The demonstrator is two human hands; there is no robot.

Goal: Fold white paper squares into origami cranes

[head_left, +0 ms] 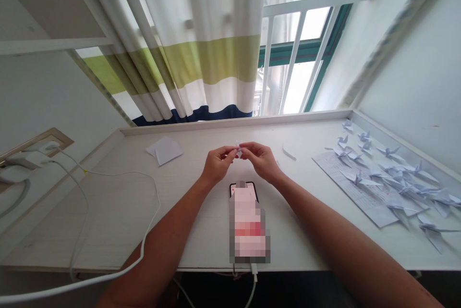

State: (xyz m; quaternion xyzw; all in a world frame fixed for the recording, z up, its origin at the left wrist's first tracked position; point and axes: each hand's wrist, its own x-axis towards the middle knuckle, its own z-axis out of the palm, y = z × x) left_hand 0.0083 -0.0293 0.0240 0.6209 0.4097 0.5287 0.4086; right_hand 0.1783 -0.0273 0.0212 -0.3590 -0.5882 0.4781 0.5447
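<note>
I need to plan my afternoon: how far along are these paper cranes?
Done: many finished paper cranes lie on and around a printed sheet at the right. In hand: the left hand and right hand pinch a small folded paper. Left: a few loose paper sheets remain on the desk; their exact number is unclear.

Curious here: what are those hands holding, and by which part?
A small folded paper piece, pinched between left hand and right hand; which part is unclear.

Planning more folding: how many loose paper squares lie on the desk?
2: both paper squares overlap on the desk, just left of the left hand. Others may be hidden beneath the paper cranes at right.
</note>
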